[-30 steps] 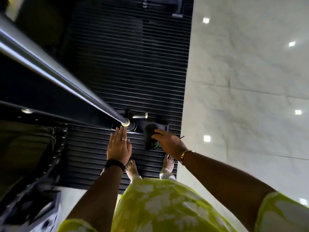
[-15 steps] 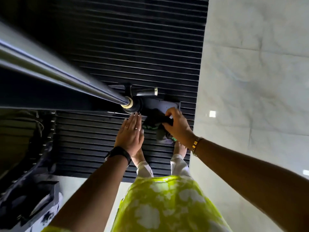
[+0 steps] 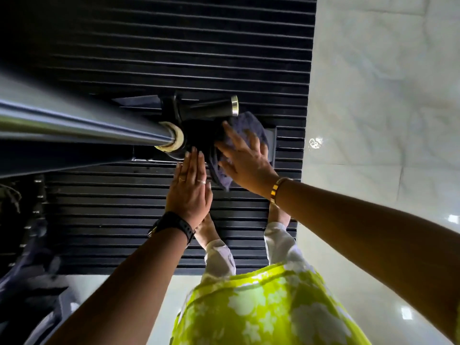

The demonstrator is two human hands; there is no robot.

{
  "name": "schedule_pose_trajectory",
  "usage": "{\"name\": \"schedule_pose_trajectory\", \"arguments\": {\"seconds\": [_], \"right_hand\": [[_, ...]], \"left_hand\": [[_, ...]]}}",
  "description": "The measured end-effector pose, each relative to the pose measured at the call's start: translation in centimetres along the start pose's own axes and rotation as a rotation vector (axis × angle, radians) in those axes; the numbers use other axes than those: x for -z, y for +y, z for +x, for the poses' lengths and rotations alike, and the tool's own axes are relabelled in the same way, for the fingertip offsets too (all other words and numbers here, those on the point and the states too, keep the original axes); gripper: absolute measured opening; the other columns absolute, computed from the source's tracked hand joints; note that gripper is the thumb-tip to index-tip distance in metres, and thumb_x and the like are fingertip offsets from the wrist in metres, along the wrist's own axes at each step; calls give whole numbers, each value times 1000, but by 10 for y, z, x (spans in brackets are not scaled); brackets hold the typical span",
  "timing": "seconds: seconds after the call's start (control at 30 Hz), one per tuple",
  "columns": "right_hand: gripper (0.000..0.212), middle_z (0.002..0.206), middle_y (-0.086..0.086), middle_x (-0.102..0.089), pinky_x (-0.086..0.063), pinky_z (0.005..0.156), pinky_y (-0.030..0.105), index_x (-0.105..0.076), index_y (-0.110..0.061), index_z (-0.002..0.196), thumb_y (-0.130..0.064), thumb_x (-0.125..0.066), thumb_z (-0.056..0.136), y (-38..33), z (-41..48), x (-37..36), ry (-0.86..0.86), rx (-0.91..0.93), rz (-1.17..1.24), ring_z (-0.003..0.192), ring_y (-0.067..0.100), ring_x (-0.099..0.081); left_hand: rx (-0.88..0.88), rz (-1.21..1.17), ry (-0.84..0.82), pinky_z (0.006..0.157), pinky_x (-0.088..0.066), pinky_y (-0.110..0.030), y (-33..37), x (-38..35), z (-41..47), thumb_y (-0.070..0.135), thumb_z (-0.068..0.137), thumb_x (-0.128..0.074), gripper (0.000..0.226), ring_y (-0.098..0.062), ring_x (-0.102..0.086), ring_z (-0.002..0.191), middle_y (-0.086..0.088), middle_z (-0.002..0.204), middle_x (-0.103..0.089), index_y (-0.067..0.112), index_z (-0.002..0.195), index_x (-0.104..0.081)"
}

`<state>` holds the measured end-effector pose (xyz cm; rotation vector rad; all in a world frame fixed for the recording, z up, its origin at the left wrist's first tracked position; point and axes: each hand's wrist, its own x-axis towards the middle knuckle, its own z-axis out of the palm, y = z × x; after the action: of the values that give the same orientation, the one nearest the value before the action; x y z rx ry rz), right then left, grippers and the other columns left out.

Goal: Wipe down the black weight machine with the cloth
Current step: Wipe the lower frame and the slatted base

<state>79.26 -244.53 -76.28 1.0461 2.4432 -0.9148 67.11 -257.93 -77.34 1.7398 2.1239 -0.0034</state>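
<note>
Far left, low in view, dark blurred frame parts point(image 3: 27, 270), too dim to make out. Above them a thick polished silver steel bar point(image 3: 74, 125) runs in from the left edge twd centre, ending at a cream ring point(image 3: 174, 138) where it meets the round hub of the black weight machine point(image 3: 199, 138). A short black peg w/ a silver end cap point(image 3: 214, 109) sticks out rightward just above that hub. Under all this lies a black ribbed rubber floor mat point(image 3: 174, 46). Below the hub, the left hand point(image 3: 191, 188) is flat, fingers straight and together, tips touching the hub's lower edge; it holds nothing. Thin rings point(image 3: 202, 181) show on its fingers and a black wristwatch point(image 3: 174, 226) sits on the wrist. Just right of it, the dark blue-grey terry cloth point(image 3: 251, 128) is bunched against the hub's right side, directly under the peg's capped end. The right hand point(image 3: 245, 158) lies over the cloth w/ fingers spread and straight, pressing it onto the machine, not curled round it. A gold bangle point(image 3: 276, 190) circles that wrist. Btwn the forearms, lower centre: a lime-green garment w/ white flower print point(image 3: 261, 307), white trouser cuffs point(image 3: 219, 257) and bare feet point(image 3: 206, 230) on the mat. Far right, pale glossy marble floor tiles point(image 3: 385, 95) w/ small light reflections.
</note>
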Motion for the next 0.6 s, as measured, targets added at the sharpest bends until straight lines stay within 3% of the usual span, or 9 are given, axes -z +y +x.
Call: {"name": "schedule_pose_trajectory", "arguments": {"seconds": [0.07, 0.17, 0.27, 0.37, 0.5, 0.6], "right_hand": [[66, 161, -2, 17, -8, 109, 70, -12, -44, 151, -52, -46, 96, 10, 11, -14, -48, -20, -64, 142, 49, 14], [71, 160, 0, 19, 4, 107, 71, -3, -39, 152, -55, -43, 96, -2, 23, -37, -3, -34, 31, 139, 48, 25], [66, 163, 0, 5, 3, 107, 72, -11, -32, 154, -54, -35, 96, -6, 29, -44, 101, 35, -21, 144, 44, 15], [61, 162, -2, -12, -1, 104, 75, -19, -37, 151, -58, -22, 94, 21, 35, -44, 180, 88, -80, 145, 47, 0], [62, 162, -13, -4, -1, 110, 71, -4, -48, 147, -62, -11, 87, 34, 43, -47, 253, -220, 209, 148, 35, 7], [66, 162, -13, -6, 0, 116, 62, -11, -41, 151, -59, -9, 87, 33, 43, -55, 356, -373, 393, 148, 28, 9]], "left_hand": [[-7, 15, 30, 110, -27, -48, -3, -8, 0, 26, 89, -32, 66, -41, -38, 135, -31, 148, -34, -10, 144, -26], [-3, 18, 93, 115, -20, -43, -4, -16, 0, 24, 89, -33, 65, -38, -30, 138, -31, 149, -32, -8, 144, -23], [3, -2, 144, 116, -12, -41, -3, -20, 0, 21, 87, -34, 65, -37, -21, 139, -33, 149, -30, -9, 143, -21], [-15, -25, 168, 116, -13, -43, 4, -19, 3, 22, 88, -35, 64, -38, -20, 139, -34, 148, -29, -8, 143, -21], [-87, -7, 182, 118, -9, -40, 10, -22, 18, 26, 92, -37, 63, -36, -21, 140, -31, 150, -30, -7, 144, -21], [-66, -6, 177, 118, -9, -39, 13, -24, 28, 27, 94, -36, 64, -34, -19, 142, -28, 153, -27, -5, 146, -18]]}}
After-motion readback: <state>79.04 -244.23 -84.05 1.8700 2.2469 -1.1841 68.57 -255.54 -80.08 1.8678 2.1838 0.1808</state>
